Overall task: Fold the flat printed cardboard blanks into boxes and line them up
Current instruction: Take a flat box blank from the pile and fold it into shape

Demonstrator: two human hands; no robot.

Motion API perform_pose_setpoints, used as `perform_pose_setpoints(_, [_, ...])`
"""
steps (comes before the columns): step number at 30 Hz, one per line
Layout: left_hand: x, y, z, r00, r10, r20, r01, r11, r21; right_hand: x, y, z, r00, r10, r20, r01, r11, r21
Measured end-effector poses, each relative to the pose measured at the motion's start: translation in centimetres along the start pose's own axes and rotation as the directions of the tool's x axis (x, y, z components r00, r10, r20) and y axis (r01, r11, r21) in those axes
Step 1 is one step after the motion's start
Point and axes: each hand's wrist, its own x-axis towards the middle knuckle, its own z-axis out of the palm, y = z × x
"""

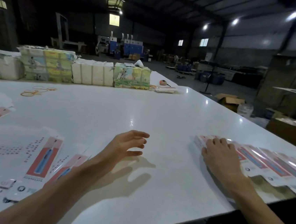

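The row of pink-and-white printed cardboard boxes [266,164] lies under the right fingers and runs on to their right, each box leaning partly over the next one. The right hand [221,154] rests on the leftmost box. Its fingers are spread and almost straight, so they press down and do not grasp. The left hand [127,144] hovers over the glossy white table [107,107], with the fingers loosely bent, released and holding nothing. The flat white cardboard blanks with a red-and-blue panel [42,155] lie well to the left of these fingers, beside the forearm, in a loose spread. Far ahead of the fingertips are yellow rubber bands [36,91] and wrapped paper bundles [92,74].

I think the risk is in the row. Its near ends seem to reach over the table edge and the surface looks slippery, so a sideways push from the right palm may fan the boxes out or slide some off. Also, the blanks overlap, so the left hand may drag several together.
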Motion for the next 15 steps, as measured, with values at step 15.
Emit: perform_pose_setpoints(15, [-0.6, 0.4, 0.2, 1.0, -0.003, -0.006, 0.004, 0.986, 0.165, 3.5, -6.9, -4.9, 0.973, -0.198, -0.116, 0.223, 0.937, 0.267])
